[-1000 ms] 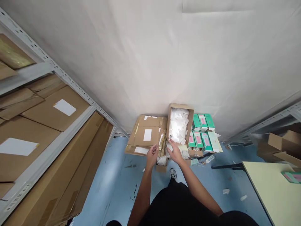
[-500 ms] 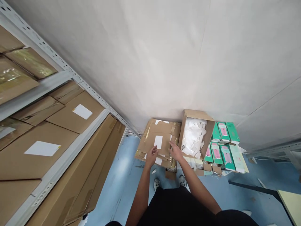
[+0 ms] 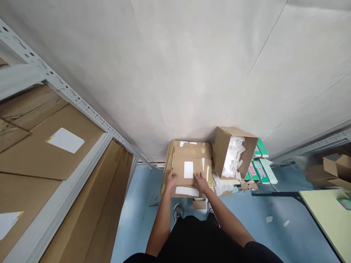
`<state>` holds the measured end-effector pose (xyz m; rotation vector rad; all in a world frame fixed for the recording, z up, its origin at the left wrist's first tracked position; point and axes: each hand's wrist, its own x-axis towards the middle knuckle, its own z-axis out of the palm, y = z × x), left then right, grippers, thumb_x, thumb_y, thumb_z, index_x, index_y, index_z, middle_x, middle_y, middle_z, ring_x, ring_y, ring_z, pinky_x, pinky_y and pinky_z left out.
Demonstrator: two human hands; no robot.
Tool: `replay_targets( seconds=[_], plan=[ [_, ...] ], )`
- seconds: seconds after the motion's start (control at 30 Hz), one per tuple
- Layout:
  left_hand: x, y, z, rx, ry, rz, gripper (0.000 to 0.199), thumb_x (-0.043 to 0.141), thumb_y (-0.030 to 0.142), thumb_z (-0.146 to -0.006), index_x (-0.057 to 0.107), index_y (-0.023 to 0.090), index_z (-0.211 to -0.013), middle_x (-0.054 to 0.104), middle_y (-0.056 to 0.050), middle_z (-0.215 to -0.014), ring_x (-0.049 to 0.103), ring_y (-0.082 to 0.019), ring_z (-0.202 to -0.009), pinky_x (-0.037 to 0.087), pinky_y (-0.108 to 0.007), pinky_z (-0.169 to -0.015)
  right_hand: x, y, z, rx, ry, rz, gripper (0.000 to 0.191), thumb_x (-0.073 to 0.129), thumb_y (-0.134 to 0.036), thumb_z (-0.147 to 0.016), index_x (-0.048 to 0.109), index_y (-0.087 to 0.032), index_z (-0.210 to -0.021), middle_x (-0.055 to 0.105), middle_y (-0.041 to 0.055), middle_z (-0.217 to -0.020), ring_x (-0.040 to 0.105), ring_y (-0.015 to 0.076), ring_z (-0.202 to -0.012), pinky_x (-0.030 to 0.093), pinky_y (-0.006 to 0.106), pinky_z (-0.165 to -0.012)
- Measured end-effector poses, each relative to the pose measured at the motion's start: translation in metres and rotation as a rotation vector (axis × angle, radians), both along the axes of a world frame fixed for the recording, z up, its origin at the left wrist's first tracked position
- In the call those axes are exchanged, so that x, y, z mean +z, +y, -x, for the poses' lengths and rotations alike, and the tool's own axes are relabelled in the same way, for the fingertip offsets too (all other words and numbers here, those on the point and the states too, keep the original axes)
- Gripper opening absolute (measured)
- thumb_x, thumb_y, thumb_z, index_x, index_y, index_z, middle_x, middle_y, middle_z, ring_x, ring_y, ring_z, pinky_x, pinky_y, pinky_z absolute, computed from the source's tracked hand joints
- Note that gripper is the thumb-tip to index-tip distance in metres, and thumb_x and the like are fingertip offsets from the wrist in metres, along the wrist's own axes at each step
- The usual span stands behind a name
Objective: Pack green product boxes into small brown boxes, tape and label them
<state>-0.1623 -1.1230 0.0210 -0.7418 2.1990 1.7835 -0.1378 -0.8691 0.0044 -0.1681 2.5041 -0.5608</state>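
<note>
A flattened cardboard piece (image 3: 179, 168) with a white label (image 3: 188, 170) lies on top of a stack of flattened cartons (image 3: 168, 171) against the wall. At its left edge my left hand (image 3: 171, 179) is closed on it. My right hand (image 3: 201, 182) grips its lower right side, beside the label. Just right of the stack an open carton (image 3: 222, 148) of white paper scraps (image 3: 234, 157) leans tilted on its side.
Grey shelving (image 3: 74, 96) with large cartons (image 3: 52, 135) rises on the left. Green boxes with pink pictures (image 3: 259, 170) lie right of the scrap carton. A pale yellow table (image 3: 325, 212) and open cartons (image 3: 340, 166) are at the right.
Both hands have come down onto the top cardboard piece and closed on its sides. The view has turned to the right, showing the yellow table and more cartons.
</note>
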Motion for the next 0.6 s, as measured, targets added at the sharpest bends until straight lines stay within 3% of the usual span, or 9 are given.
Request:
replay_targets(
  seconds=[0.17, 0.33, 0.47, 0.6],
  plan=[
    [0.001, -0.023, -0.001, -0.039, -0.005, -0.125, 0.041, 0.079, 0.025, -0.065, 0.075, 0.015, -0.105, 0.079, -0.011, -0.101, 0.072, -0.031, -0.108, 0.053, -0.042, -0.097, -0.004, -0.012, -0.006, -0.112, 0.054, 0.092, 0.08, 0.059, -0.019, -0.086, 0.036, -0.025, -0.162, 0.043, 0.0114, -0.166, 0.023, 0.0334, -0.16, 0.032, 0.057, -0.123],
    [0.025, -0.028, -0.01, -0.093, 0.079, -0.402, 0.051, 0.085, 0.041, -0.062, 0.073, 0.017, -0.105, 0.077, -0.011, -0.112, 0.073, -0.025, -0.101, 0.057, -0.035, -0.084, 0.002, -0.009, -0.009, -0.324, 0.24, 0.354, 0.072, 0.059, -0.028, -0.083, 0.049, -0.022, -0.155, 0.056, 0.0126, -0.155, 0.041, 0.0316, -0.151, 0.028, 0.058, -0.125],
    [0.055, -0.045, -0.015, -0.181, 0.124, -0.561, 0.061, 0.089, 0.048, -0.062, 0.071, 0.021, -0.113, 0.075, -0.011, -0.122, 0.072, -0.025, -0.107, 0.057, -0.032, -0.084, 0.03, 0.009, -0.006, -0.614, 0.27, 0.492, 0.07, 0.059, -0.041, -0.085, 0.051, -0.023, -0.152, 0.06, 0.0147, -0.149, 0.056, 0.0321, -0.137, 0.045, 0.056, -0.114],
    [0.087, -0.062, -0.012, -0.249, 0.176, -0.637, 0.065, 0.09, 0.049, -0.066, 0.07, 0.021, -0.122, 0.073, -0.012, -0.128, 0.07, -0.028, -0.116, 0.057, -0.038, -0.094, 0.079, 0.035, -0.008, -0.781, 0.202, 0.778, 0.083, 0.066, -0.042, -0.078, 0.047, -0.019, -0.155, 0.07, 0.0133, -0.13, 0.067, 0.0277, -0.114, 0.053, 0.047, -0.101]
  ],
)
